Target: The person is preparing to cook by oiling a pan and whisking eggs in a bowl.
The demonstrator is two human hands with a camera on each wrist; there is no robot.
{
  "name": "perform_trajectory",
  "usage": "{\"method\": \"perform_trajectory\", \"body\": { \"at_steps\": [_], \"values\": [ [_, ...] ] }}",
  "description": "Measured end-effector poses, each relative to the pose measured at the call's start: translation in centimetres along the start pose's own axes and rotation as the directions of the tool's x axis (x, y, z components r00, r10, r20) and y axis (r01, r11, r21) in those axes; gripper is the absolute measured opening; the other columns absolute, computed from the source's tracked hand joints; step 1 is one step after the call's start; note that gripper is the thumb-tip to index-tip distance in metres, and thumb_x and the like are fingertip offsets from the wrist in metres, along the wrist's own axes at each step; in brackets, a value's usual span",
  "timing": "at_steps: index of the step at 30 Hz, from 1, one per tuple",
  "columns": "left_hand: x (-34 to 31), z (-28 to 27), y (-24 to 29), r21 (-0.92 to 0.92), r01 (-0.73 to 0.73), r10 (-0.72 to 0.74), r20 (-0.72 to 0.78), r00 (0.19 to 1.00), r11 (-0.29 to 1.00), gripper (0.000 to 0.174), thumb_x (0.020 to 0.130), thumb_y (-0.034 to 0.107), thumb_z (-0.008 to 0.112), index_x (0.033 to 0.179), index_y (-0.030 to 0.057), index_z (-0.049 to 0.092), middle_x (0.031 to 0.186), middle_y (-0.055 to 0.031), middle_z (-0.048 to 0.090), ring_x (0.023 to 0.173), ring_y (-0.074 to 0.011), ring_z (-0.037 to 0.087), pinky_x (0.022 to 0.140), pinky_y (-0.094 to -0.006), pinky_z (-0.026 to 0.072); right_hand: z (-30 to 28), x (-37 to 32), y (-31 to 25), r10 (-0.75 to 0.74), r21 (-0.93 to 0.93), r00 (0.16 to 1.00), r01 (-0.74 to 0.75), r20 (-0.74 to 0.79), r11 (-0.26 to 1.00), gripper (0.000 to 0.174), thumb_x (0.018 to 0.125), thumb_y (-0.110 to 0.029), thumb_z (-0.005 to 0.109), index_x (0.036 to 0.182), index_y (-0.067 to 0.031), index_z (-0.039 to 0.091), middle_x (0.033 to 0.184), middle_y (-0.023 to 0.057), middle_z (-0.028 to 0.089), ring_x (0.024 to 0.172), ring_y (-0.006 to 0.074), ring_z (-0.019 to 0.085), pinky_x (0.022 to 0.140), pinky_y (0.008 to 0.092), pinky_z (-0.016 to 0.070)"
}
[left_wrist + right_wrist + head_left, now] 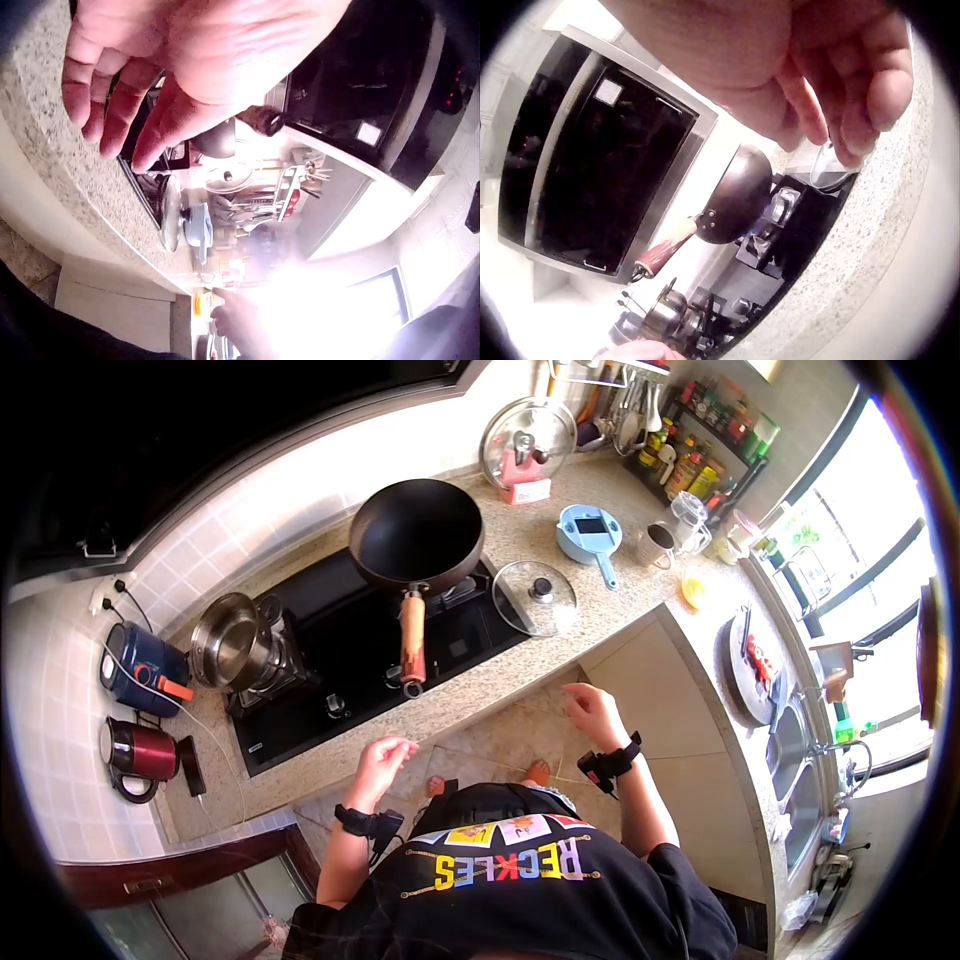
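My left hand point(383, 758) hangs just in front of the granite counter edge point(470, 685), fingers loosely bent and holding nothing; in the left wrist view the left hand point(142, 82) hovers over the counter rim. My right hand point(592, 708) is raised beside the counter's corner, also holding nothing, and the right hand point(832, 75) shows relaxed, slightly curled fingers. A black wok point(417, 535) with a wooden handle point(412, 635) sits on the black stove point(340, 660), its handle pointing toward me between the two hands.
A steel pot point(228, 642) stands on the left burner. A glass lid point(535, 598) lies right of the stove, with a blue pan point(590, 532) behind it. Two kettles point(140, 750) are at the far left. A round board point(745, 665) and a sink point(790, 760) are on the right.
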State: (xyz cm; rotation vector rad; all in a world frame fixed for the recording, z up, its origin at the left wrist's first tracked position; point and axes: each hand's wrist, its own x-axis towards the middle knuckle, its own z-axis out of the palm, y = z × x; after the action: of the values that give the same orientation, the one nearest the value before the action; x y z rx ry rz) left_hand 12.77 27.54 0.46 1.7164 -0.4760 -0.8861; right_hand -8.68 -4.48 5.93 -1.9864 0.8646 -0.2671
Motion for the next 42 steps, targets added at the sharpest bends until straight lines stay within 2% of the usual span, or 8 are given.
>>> {"method": "perform_trajectory", "body": {
  "at_steps": [8,15,20,24,27,32,39,42],
  "values": [
    [3.9,11.2,2.3,0.106,-0.032,0.017,0.137,0.990,0.994,0.029,0.098,0.022,0.053,0.084,0.0024,0.068,0.083,-0.0019,0.067,0.080,-0.0091,0.061,0.069,-0.0239,0.0491,-6.9,1.5,6.3,-0.081,-0.077,0.993,0.088,0.089,0.993,0.028,0.083,-0.015,0.065,0.108,-0.0021,0.065,0.070,0.0134,0.062,0.061,0.0198,0.060,0.060,0.0310,0.0489],
    [11.0,20.9,6.8,0.099,-0.063,0.050,0.128,0.991,0.993,0.026,0.098,0.020,0.051,0.121,0.0092,0.055,0.102,-0.0032,0.062,0.084,-0.0096,0.058,0.069,-0.0240,0.0486,-13.6,4.8,13.5,-0.025,-0.016,0.970,0.030,0.241,0.999,0.030,0.083,-0.017,0.065,0.108,-0.0014,0.065,0.075,0.0138,0.065,0.066,0.0204,0.063,0.063,0.0321,0.0506],
    [17.3,24.4,8.2,0.142,-0.139,0.125,0.103,0.987,0.980,0.031,0.092,0.018,0.061,0.121,0.0076,0.055,0.093,-0.0025,0.060,0.073,-0.0083,0.057,0.060,-0.0245,0.0473,-16.7,9.7,16.0,-0.025,0.122,0.959,-0.010,0.283,0.992,0.033,0.087,-0.020,0.063,0.114,-0.0001,0.062,0.075,0.0096,0.065,0.058,0.0141,0.061,0.052,0.0298,0.0502],
    [22.9,25.3,9.1,0.424,-0.156,0.177,-0.011,0.984,0.892,0.057,0.084,0.029,0.069,0.131,0.0073,0.048,0.112,-0.0201,0.055,0.096,-0.0301,0.060,0.082,-0.0369,0.0513,-16.2,16.0,18.2,0.003,0.317,0.959,-0.097,0.284,0.943,0.048,0.089,-0.028,0.064,0.127,-0.0019,0.051,0.080,0.0064,0.061,0.057,0.0131,0.058,0.050,0.0286,0.0494],
    [26.2,26.1,9.9,0.715,-0.224,0.396,-0.081,0.915,0.663,0.065,0.082,0.032,0.069,0.136,0.0078,0.042,0.119,-0.0225,0.050,0.107,-0.0361,0.055,0.087,-0.0394,0.0496,-14.8,20.9,17.9,0.048,0.359,0.981,-0.116,0.190,0.926,0.058,0.089,-0.032,0.065,0.133,-0.0005,0.044,0.088,0.0085,0.061,0.064,0.0142,0.059,0.052,0.0289,0.0499],
    [30.9,27.1,11.0,0.813,-0.057,0.319,-0.162,0.934,0.580,0.084,0.077,0.032,0.072,0.145,0.0086,0.027,0.127,-0.0261,0.044,0.112,-0.0406,0.051,0.087,-0.0430,0.0496,-12.6,27.9,17.5,0.128,0.418,0.976,-0.191,0.174,0.888,0.076,0.087,-0.038,0.067,0.141,0.0012,0.031,0.097,0.0140,0.061,0.071,0.0166,0.058,0.056,0.0291,0.0484],
    [34.5,27.3,11.9,0.809,-0.073,0.348,-0.167,0.923,0.583,0.037,0.071,0.013,0.074,0.103,0.0043,0.057,0.097,-0.0182,0.055,0.094,-0.0381,0.057,0.080,-0.0424,0.0501,-12.7,32.2,14.6,0.217,0.646,0.810,-0.571,0.545,0.506,0.041,0.090,-0.035,0.064,0.115,-0.0065,0.048,0.094,0.0101,0.063,0.075,0.0186,0.065,0.062,0.0302,0.0533],
    [35.3,27.4,13.4,0.782,-0.074,0.318,-0.163,0.934,0.619,0.034,0.069,0.012,0.074,0.096,0.0038,0.057,0.094,-0.0179,0.055,0.091,-0.0386,0.058,0.079,-0.0441,0.0498,-12.3,33.2,13.4,0.321,0.547,0.828,-0.549,0.460,0.632,0.023,0.093,-0.031,0.059,0.097,-0.0097,0.050,0.067,0.0020,0.057,0.053,0.0111,0.053,0.047,0.0247,0.0427]
  ]
}}
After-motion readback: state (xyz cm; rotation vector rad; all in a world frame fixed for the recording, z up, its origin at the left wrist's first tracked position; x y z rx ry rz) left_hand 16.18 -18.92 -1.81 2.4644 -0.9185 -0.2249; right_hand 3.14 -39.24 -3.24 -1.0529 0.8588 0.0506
